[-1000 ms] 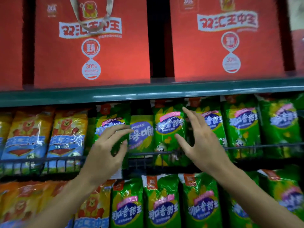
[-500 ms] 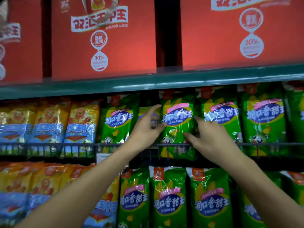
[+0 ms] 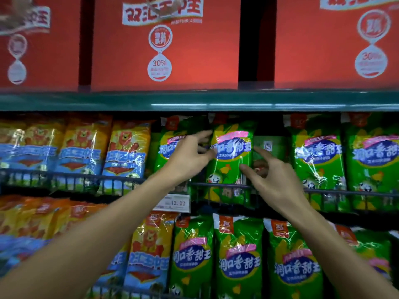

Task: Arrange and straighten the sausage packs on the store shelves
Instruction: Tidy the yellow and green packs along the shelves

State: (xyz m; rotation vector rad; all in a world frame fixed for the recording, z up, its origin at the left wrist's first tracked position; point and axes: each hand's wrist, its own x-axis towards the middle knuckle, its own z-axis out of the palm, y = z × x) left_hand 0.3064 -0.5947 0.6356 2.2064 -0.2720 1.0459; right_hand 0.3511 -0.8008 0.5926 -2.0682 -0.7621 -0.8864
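Green sausage packs stand in a row on the middle shelf behind a wire rail. One upright green pack sits between my hands. My left hand touches its left edge with spread fingers, partly covering the neighbouring green pack. My right hand hovers at its right side, thumb tip on the pack's lower right, index finger pointing up. Behind my right hand a pack shows its plain green back.
Yellow-and-blue sausage packs fill the left of the shelf. More green packs line the shelf below. Red gift boxes stand on the green top shelf. A price tag reading 12.00 hangs under my left wrist.
The centre pack now stands straighter between my hands, and a gap to its right shows a back-facing pack. My right hand has shifted right and lower; the camera has tilted down slightly.
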